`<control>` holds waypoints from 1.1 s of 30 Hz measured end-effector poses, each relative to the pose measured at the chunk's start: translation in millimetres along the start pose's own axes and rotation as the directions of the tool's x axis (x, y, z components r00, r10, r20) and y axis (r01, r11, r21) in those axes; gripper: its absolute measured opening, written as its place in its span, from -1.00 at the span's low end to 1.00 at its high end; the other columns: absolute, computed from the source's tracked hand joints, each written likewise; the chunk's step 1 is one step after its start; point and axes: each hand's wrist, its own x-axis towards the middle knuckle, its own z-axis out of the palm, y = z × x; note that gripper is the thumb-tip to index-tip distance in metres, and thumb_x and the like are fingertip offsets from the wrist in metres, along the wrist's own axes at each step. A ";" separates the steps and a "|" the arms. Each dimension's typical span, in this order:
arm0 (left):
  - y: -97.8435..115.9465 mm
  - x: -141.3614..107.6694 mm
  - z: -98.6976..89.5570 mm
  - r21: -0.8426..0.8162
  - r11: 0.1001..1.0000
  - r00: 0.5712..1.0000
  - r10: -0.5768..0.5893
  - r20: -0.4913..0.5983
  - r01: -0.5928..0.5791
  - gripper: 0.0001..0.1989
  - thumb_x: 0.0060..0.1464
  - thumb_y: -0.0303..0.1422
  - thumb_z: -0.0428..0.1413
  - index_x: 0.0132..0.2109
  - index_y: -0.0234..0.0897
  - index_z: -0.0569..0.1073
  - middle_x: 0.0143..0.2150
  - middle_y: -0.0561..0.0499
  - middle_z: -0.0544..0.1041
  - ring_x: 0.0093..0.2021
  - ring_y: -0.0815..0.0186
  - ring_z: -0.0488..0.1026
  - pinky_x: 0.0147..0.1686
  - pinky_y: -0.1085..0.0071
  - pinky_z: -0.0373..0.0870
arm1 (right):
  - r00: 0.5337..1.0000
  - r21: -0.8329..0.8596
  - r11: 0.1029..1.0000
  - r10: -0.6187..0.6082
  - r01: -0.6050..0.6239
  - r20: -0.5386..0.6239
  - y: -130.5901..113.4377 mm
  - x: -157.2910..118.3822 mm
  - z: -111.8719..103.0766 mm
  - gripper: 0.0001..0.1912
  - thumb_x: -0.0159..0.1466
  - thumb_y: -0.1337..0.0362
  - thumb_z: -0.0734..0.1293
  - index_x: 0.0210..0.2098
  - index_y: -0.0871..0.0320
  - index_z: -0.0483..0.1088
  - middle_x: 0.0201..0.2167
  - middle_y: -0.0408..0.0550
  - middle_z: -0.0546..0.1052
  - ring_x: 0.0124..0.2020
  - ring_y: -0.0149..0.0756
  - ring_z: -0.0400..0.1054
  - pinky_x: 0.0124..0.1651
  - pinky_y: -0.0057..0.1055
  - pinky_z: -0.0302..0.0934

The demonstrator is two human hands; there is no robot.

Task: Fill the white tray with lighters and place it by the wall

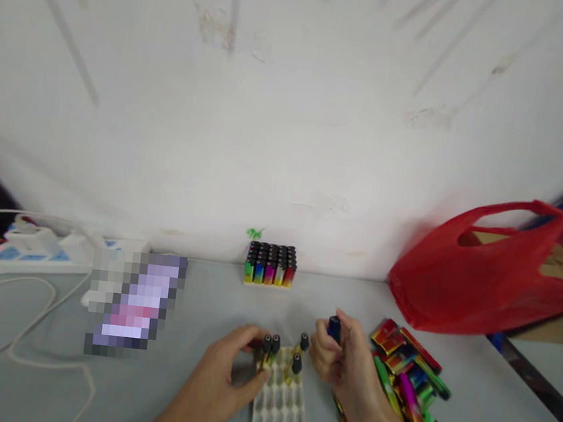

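A pale tray [279, 409] with rows of small slots lies in front of me. Several upright lighters with black tops stand at its far end, among them one lighter [296, 365] near the right side. My left hand [227, 373] curves round the far left corner, thumb and fingers about a black-topped lighter [266, 347] there. Beside the tray on the right, my right hand [346, 365] is closed on a lighter with a dark blue end [334, 327]; its lower part is hidden in the fist. A loose pile of shiny coloured lighters [410, 392] lies beyond that hand.
Against the wall stands a filled block of colourful lighters [269, 273]. To the right is a red plastic bag [495, 280] with cardboard in it. A phone [143, 304], a white power strip [55, 258] and loose white cables [53, 301] lie on the left.
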 end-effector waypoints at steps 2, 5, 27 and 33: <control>0.9 0.4 -0.8 -0.006 1.000 1.000 0.010 0.005 -0.010 -0.61 0.00 -0.48 0.21 0.00 -0.20 0.67 -0.01 -0.07 0.75 0.03 0.07 0.67 0.13 0.25 0.50 | 1.000 0.005 1.000 0.017 -0.017 0.000 0.8 -0.7 1.1 -0.34 0.23 -0.25 0.44 -0.61 0.02 0.07 -0.68 -0.40 -0.07 -0.66 -0.52 -0.31 -0.61 -0.43 -0.36; 1.9 0.7 -2.2 -0.005 1.000 1.000 0.012 0.010 -0.012 -0.65 -0.01 -0.48 0.21 -0.05 -0.20 0.67 -0.04 -0.06 0.75 0.02 0.07 0.67 0.11 0.26 0.51 | 0.999 0.009 0.999 0.036 -0.036 -0.033 2.8 -2.1 1.5 -0.35 0.21 -0.24 0.44 -0.61 0.02 0.06 -0.68 -0.41 -0.09 -0.65 -0.52 -0.32 -0.60 -0.42 -0.36; 3.3 1.5 -1.7 0.015 1.000 1.000 0.021 -0.002 -0.021 -0.65 -0.02 -0.51 0.21 -0.06 -0.20 0.67 -0.06 -0.05 0.76 -0.01 0.06 0.68 0.09 0.25 0.53 | 0.995 -0.080 0.997 -0.024 0.017 -0.097 7.8 3.4 -7.7 -0.35 0.27 -0.32 0.42 -0.54 0.04 0.15 -0.63 -0.39 -0.06 -0.60 -0.48 -0.33 -0.58 -0.46 -0.33; 2.5 0.5 -0.9 0.004 1.000 1.000 0.022 0.013 -0.022 -0.65 -0.03 -0.53 0.20 -0.08 -0.20 0.66 -0.07 -0.05 0.76 0.00 0.08 0.67 0.08 0.27 0.53 | 0.994 -0.059 0.998 0.019 -0.026 -0.104 8.6 5.2 -9.2 -0.37 0.27 -0.27 0.43 -0.55 0.05 0.16 -0.63 -0.39 -0.07 -0.60 -0.48 -0.36 -0.60 -0.46 -0.39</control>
